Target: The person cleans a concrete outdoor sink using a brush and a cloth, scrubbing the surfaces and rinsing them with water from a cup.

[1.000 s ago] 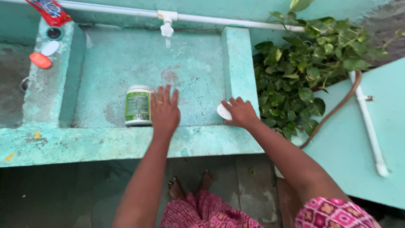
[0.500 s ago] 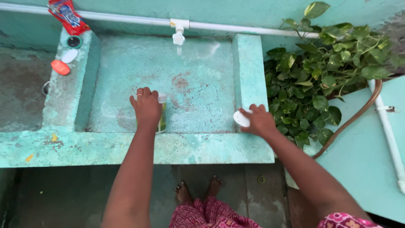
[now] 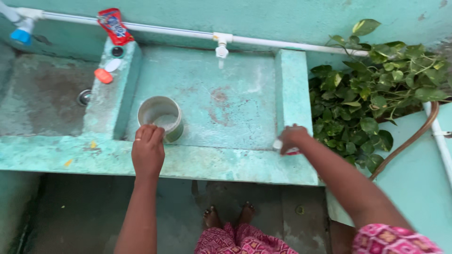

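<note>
2 bare hands are seen reaching from the lower edge of the frame over a turquoise concrete wash basin [image 3: 212,162]. Left of centre, the left hand [image 3: 148,151] is closed over the near rim of a round, open container [image 3: 160,117], which is tipped so that its mouth faces the camera; the inside looks pale and mostly empty, though any contents cannot be told for certain. At centre right, the right hand [image 3: 292,139] is curled round a small white lid [image 3: 278,144] at the basin's front right corner, only an edge of the lid showing past the fingers. The 2 hands are held well apart.

As a judgement, the container is already uncapped and taken in hand inside the basin, while no rinsing is shown: the white tap [image 3: 221,51] at upper centre is well apart from it, and whether water is running cannot be told.

Farther back, on the dividing wall at upper left, an orange soap piece [image 3: 103,75] and a red sachet [image 3: 114,26] are seen. A leafy green plant [image 3: 372,89] is found at upper right.
</note>
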